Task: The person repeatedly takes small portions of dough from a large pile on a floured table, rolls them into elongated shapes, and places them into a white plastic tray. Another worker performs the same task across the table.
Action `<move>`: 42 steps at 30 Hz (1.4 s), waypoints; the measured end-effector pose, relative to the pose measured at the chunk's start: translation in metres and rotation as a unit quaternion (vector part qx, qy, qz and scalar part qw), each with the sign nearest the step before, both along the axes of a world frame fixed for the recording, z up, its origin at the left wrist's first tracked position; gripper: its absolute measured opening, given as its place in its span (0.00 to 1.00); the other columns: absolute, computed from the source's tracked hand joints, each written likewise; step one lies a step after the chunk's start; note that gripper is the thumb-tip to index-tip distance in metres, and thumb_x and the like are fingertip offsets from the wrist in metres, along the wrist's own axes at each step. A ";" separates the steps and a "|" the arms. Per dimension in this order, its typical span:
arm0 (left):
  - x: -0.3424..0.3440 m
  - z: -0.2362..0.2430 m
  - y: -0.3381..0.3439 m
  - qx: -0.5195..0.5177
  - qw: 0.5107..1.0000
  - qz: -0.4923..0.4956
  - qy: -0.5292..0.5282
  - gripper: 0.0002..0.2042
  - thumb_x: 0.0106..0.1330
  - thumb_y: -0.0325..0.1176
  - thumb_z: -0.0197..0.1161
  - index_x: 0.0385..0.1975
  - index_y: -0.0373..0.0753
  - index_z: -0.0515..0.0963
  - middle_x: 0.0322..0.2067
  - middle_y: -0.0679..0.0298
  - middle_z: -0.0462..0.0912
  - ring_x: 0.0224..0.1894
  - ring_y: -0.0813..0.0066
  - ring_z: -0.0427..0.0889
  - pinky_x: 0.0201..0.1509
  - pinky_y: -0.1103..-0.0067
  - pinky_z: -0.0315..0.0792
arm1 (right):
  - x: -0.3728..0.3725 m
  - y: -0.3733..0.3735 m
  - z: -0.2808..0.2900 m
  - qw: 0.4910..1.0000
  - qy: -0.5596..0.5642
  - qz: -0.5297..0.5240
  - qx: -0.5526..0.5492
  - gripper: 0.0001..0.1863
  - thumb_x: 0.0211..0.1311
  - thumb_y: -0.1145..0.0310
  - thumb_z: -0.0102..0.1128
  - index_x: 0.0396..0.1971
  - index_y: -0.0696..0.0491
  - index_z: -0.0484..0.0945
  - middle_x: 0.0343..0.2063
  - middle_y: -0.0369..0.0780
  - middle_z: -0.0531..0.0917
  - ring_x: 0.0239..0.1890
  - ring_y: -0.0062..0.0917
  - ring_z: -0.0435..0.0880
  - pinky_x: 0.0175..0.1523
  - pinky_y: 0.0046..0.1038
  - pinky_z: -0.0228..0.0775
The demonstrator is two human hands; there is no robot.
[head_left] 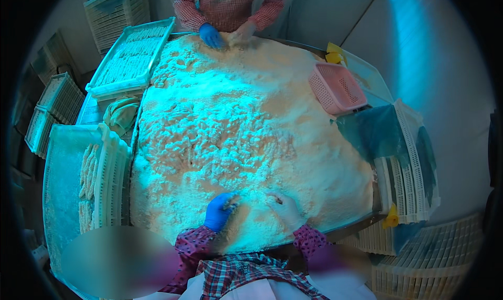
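Note:
A wide heap of pale, powdery crumbs [314,164] covers the table, with lumpy coated pieces [199,127] strewn through its middle and left. At the near edge, my left hand [219,212] wears a blue glove; its curled fingertips touch the crumbs. Across a small gap to the right, my right hand [287,210], in a whitish glove, has bent fingers low over the same powder. Whatever either hand may hold is hidden by the fingers and crumbs. To my left, coated strips [88,171] lie in rows in a tray [55,164].
Opposite me, a co-worker's gloved hands [211,36] work at the far edge. A tray of coated strips [170,25] stands far left, near a crumpled cloth [121,115]. At right are a pink basket [335,93], a yellow item [335,53] and stacked white trays [411,174].

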State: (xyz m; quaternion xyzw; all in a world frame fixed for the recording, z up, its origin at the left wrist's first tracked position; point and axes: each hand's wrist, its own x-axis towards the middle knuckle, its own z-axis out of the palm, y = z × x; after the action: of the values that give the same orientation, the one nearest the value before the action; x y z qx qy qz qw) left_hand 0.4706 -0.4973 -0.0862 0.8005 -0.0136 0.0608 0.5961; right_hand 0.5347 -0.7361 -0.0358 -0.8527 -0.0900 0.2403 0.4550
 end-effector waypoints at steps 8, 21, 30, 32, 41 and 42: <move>-0.037 0.001 0.020 -0.551 0.808 0.100 0.181 0.21 0.64 0.29 0.57 0.57 0.38 0.66 0.49 0.60 0.75 0.42 0.72 0.77 0.43 0.79 0.72 | 0.000 0.004 -0.004 0.967 -0.229 0.096 0.048 0.15 0.56 0.77 0.53 0.44 0.52 0.78 0.40 0.41 0.81 0.48 0.27 0.76 0.51 0.28 0.68; -0.027 0.032 0.008 -0.641 0.730 0.083 0.224 0.26 0.68 0.46 0.51 0.62 0.42 0.57 0.63 0.56 0.56 0.41 0.71 0.70 0.39 0.77 0.72 | 0.007 0.019 0.002 0.922 -0.316 0.219 0.047 0.15 0.53 0.73 0.59 0.43 0.51 0.77 0.43 0.44 0.78 0.50 0.37 0.74 0.54 0.34 0.67; -0.028 0.038 -0.012 -0.712 0.672 0.070 0.192 0.28 0.69 0.46 0.48 0.66 0.44 0.51 0.66 0.56 0.49 0.67 0.59 0.52 0.68 0.64 0.54 | -0.022 0.035 -0.003 0.986 -0.158 0.040 -0.043 0.20 0.58 0.69 0.57 0.52 0.53 0.73 0.47 0.44 0.77 0.47 0.33 0.77 0.49 0.30 0.71; -0.031 0.022 -0.017 -0.751 0.635 0.050 0.175 0.27 0.69 0.46 0.47 0.65 0.43 0.52 0.66 0.57 0.51 0.66 0.59 0.55 0.67 0.64 0.55 | -0.019 0.045 -0.002 0.996 -0.074 -0.006 0.051 0.19 0.58 0.68 0.57 0.51 0.53 0.74 0.46 0.45 0.78 0.45 0.34 0.78 0.49 0.31 0.71; -0.020 0.039 -0.023 -0.770 0.625 0.018 0.127 0.29 0.70 0.53 0.38 0.66 0.45 0.51 0.65 0.58 0.53 0.65 0.61 0.57 0.67 0.61 0.51 | -0.060 0.084 0.045 0.921 -0.357 0.156 0.020 0.20 0.63 0.62 0.48 0.54 0.49 0.72 0.54 0.44 0.72 0.56 0.35 0.70 0.57 0.35 0.63; -0.017 0.041 -0.032 -0.755 0.652 0.041 0.056 0.28 0.70 0.52 0.39 0.65 0.44 0.52 0.65 0.58 0.54 0.65 0.61 0.56 0.66 0.61 0.52 | -0.043 0.094 0.049 0.915 -0.386 0.113 0.029 0.21 0.63 0.60 0.47 0.55 0.48 0.71 0.57 0.44 0.70 0.59 0.35 0.67 0.60 0.36 0.59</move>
State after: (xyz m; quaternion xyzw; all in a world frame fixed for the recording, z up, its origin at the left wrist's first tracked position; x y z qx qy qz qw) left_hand 0.4536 -0.5289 -0.0456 0.0760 0.1035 0.0292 0.9913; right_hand 0.4916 -0.6418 0.0135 -0.8496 -0.3612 -0.0602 0.3796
